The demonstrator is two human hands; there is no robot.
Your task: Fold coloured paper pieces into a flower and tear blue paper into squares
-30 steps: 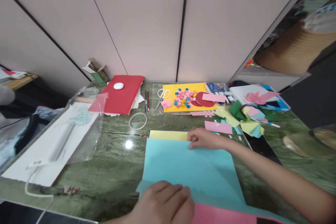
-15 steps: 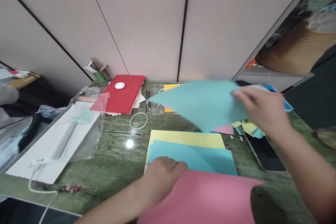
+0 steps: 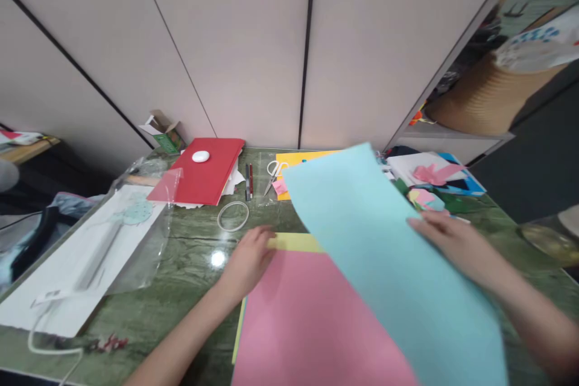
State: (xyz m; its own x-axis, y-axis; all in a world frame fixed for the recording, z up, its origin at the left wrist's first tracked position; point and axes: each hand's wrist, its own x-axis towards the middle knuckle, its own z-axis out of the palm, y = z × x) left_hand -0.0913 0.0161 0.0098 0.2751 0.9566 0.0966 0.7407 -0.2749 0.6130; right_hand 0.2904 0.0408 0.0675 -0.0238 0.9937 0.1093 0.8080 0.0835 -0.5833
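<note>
Hands apart. My R hand pinching blue sheet by R edge, holding it aslant over pink sheet. My L hand touching yellow sheet nr top L corner; can't tell if gripping. Should be pinching lightly, w/o creasing, & L pressing flat.

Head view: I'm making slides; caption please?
Right hand holds blue paper over pink paper, left hand at the edge of yellow paper.

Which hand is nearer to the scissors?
Left. The left hand is on the near side of the scissors; the right hand is farther off to their right, holding the pale blue sheet.
</note>
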